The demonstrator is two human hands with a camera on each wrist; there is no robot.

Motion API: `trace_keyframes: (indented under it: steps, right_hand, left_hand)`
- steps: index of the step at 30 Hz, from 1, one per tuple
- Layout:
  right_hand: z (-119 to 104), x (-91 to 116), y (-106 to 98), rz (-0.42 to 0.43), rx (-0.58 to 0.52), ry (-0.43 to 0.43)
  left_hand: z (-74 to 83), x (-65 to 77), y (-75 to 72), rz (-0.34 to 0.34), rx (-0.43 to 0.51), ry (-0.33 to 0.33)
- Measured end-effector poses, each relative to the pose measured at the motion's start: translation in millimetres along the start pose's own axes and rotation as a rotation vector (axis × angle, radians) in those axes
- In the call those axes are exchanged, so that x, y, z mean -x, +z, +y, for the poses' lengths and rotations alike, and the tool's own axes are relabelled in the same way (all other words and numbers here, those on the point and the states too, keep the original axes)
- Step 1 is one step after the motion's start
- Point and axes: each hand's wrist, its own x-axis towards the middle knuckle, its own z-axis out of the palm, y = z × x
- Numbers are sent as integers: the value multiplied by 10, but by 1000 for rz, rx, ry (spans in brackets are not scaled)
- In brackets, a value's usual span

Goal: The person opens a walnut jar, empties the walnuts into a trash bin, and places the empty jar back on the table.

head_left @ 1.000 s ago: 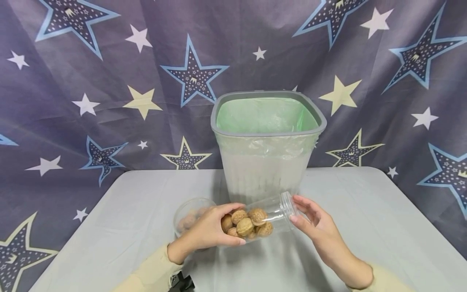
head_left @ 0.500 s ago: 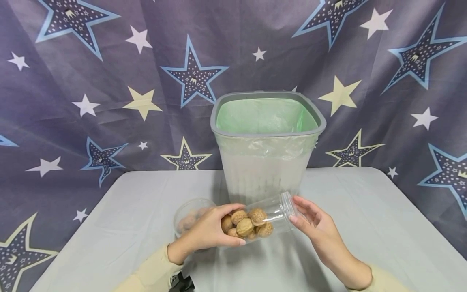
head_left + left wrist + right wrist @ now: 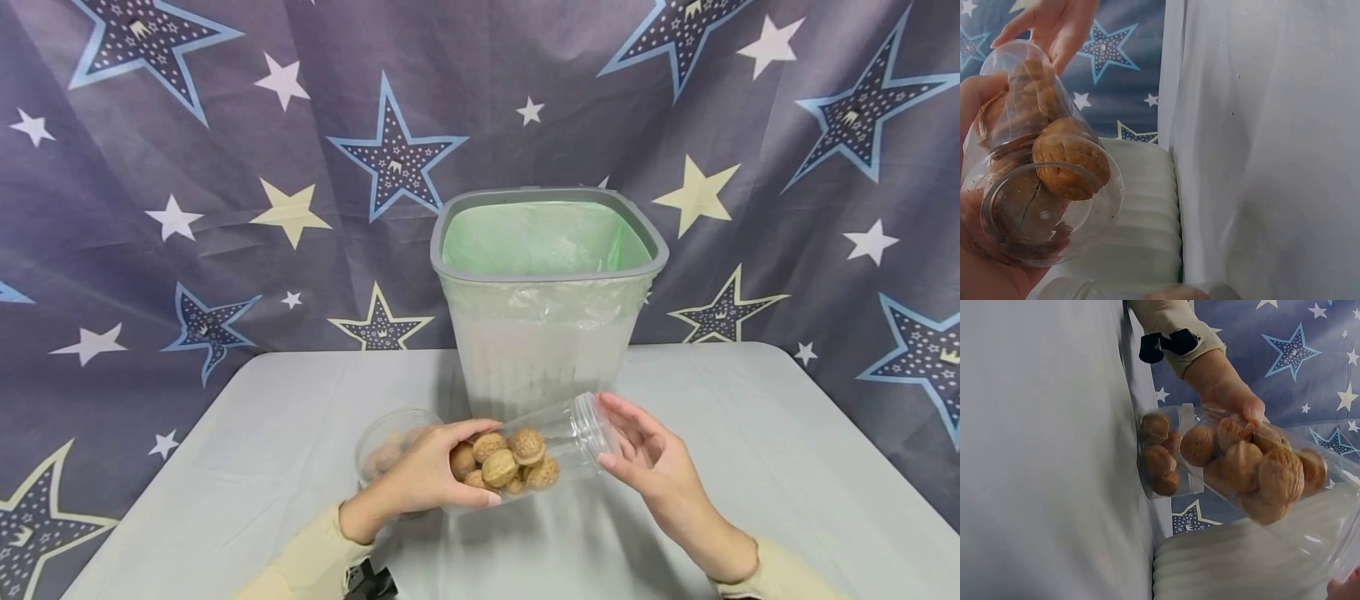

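Dark purple-grey fabric [image 3: 480, 50] printed with white, yellow and blue-edged stars hangs behind a pale grey tabletop [image 3: 765, 467]. Toward the back of it stands a whitish bin [image 3: 540, 350] with a grey rim and a translucent green liner [image 3: 540, 237]. In front of the bin, a person holds a clear jar [image 3: 561, 429] above the tabletop, tilted nearly on its side, its ribbed end slightly higher. Walnuts [image 3: 498, 468] are gathered in the other half, toward the left hand [image 3: 427, 471], whose fingers and thumb are wrapped around the jar there. The right hand [image 3: 663, 475] grips the ribbed end — thumb on the near side, fingers on the far side. Just beyond the left hand, partly hidden by it, a second clear container [image 3: 375, 427] stands on the tabletop with more walnuts inside. Both sleeves [image 3: 307, 550] are cream.
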Motion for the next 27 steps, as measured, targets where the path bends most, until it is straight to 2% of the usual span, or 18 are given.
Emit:
trace_keyframes:
  steps: [10,17,20,24,27]
  right_hand:
    - [72,-61,-87,-149,-43,-139]
    - [95,-86,-150,-199,-75,-115]
    - [114,-127,-189,-257,-90,-167]
    - [121,-200,-243,-357,-49,-269]
    - [101,-240,-283,-416,3,-293]
  left_hand:
    - [21,5,-16,-26,46,-18]
    - [29,8,-15,-44,73,-22]
    - [33,9,-18,-54,88,-21]
    - [25,7,-20,-69,120,-14]
    - [13,7,-18,-84,152,-7]
